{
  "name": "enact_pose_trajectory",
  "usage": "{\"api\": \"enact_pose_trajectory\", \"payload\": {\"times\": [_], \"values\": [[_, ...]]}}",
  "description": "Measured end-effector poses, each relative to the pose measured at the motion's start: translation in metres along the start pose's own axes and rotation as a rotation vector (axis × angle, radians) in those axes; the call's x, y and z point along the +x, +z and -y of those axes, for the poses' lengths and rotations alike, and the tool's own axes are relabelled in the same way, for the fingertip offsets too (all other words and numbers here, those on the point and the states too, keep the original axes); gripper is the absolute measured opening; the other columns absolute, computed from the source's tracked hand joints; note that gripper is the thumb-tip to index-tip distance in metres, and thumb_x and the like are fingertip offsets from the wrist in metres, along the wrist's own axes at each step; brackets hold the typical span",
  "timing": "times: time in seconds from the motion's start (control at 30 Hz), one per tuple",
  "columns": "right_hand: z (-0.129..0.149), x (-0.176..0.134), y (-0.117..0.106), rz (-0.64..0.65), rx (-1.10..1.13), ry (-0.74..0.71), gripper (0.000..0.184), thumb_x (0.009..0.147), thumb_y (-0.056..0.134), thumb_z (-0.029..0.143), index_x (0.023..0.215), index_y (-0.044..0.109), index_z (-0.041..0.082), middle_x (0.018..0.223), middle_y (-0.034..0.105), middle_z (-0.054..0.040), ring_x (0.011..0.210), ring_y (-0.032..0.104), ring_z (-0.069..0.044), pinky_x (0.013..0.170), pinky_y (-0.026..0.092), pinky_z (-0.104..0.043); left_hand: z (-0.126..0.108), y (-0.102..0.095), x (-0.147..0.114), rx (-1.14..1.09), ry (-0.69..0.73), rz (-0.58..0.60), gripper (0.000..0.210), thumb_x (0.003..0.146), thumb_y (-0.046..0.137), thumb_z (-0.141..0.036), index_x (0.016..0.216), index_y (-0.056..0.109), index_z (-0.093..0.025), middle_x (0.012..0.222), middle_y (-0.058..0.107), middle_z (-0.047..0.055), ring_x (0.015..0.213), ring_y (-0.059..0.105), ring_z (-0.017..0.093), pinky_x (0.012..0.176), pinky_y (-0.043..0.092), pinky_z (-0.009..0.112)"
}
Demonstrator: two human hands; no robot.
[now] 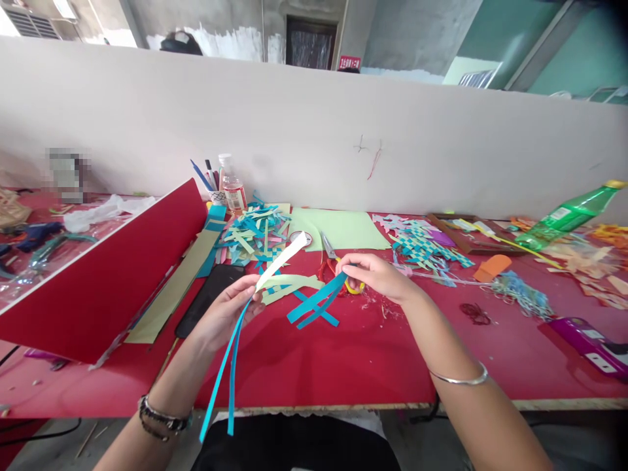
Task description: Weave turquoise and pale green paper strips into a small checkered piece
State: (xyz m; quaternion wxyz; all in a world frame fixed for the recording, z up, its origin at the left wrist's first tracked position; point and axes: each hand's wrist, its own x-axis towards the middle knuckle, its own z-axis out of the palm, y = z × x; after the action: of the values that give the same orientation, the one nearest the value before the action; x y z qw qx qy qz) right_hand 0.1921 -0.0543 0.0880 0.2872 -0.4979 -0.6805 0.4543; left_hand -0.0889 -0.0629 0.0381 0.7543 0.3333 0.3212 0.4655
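My left hand (238, 307) pinches paper strips where pale green strips (284, 260) and blue strips (232, 366) cross. The blue ends hang down below the hand, and the pale ones point up and to the right. Between the thumb and fingers of my right hand (370, 271) is a folded blue paper strip (316, 302), its two tails reaching left. Behind that hand lies a pair of scissors (328, 246) with red and yellow handles, partly covered. Loose strips (289, 291) rest on the red table (343, 366) under both hands.
Behind is a heap of cut strips (255, 229), beside a pale green sheet (338, 229). A black phone (209, 297) and a red board (112, 275) stand left. Woven paper pieces (426, 245), a tilted green bottle (564, 219) and a purple power strip (589, 343) are right.
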Motion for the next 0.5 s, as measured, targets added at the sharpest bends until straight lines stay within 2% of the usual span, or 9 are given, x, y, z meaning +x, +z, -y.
{"api": "enact_pose_trajectory", "payload": {"times": [0.23,0.37,0.5], "values": [[-0.005,0.003,0.005,0.024,0.175,0.043,0.019,0.076,0.048,0.036,0.077,0.051,0.017,0.052,0.047,0.005,0.048,0.045,-0.007,0.048,0.033,-0.019,0.002,0.005,0.0,-0.084,0.01,0.04,0.019,0.061,0.069,-0.018,0.078,0.061,-0.018,0.055,0.05,-0.005,0.052,0.048,0.006,0.057,0.045,0.018],[-0.014,0.004,0.007,0.057,0.319,0.042,0.018,0.075,0.05,0.034,0.081,0.052,0.018,0.057,0.048,0.0046,0.052,0.045,-0.006,0.05,0.035,-0.02,0.0,0.009,0.002,-0.129,0.017,0.065,0.019,0.059,0.07,-0.015,0.076,0.06,-0.018,0.053,0.049,-0.005,0.049,0.046,0.004,0.053,0.044,0.016],[-0.02,0.006,0.007,0.052,0.431,0.028,0.018,0.075,0.052,0.034,0.082,0.053,0.018,0.057,0.044,0.0052,0.049,0.04,-0.005,0.045,0.03,-0.018,0.001,0.008,0.004,-0.108,0.007,0.055,0.018,0.061,0.069,-0.014,0.076,0.059,-0.017,0.055,0.05,-0.004,0.053,0.049,0.006,0.055,0.044,0.016]]}}
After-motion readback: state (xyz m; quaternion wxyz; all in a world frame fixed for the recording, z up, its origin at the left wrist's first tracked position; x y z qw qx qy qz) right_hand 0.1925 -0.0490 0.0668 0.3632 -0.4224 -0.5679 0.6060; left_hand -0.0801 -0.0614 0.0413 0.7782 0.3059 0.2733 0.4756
